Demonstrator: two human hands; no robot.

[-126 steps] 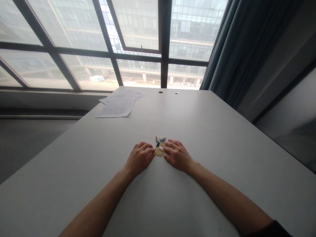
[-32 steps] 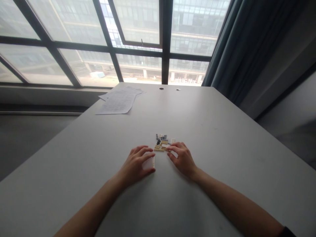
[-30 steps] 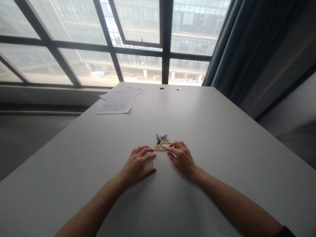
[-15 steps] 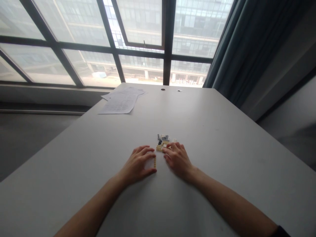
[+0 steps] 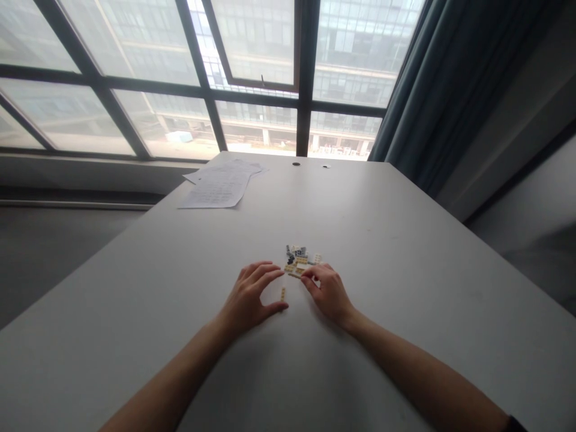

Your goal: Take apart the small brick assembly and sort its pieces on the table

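Observation:
My left hand [image 5: 247, 295] rests over the white table with its fingers spread and thumb stretched out. In the gap between them lies a narrow tan studded toy brick strip [image 5: 283, 294], close to the thumb tip. My right hand [image 5: 330, 294] is closed in a pinch, thumb and index finger together at the near right edge of a small pile of toy building bricks [image 5: 301, 258]. Whatever sits between those fingertips is hidden. Tan, grey, dark and white pieces make up the pile. A white studded piece [image 5: 317, 258] lies at its right side, just beyond my right hand.
Printed papers [image 5: 218, 186] overlap at the far left of the white table [image 5: 387, 372]. Near the far edge are a dark round hole [image 5: 296, 164] and a small white-and-dark spot [image 5: 326, 166]. Windows stand behind, with a dark curtain [image 5: 432, 96] on the right.
My left fingers have spread farther from the thumb, leaving the tan strip between them. My right fingers have drawn back toward the pile's near edge and closed into a pinch, uncovering more bricks.

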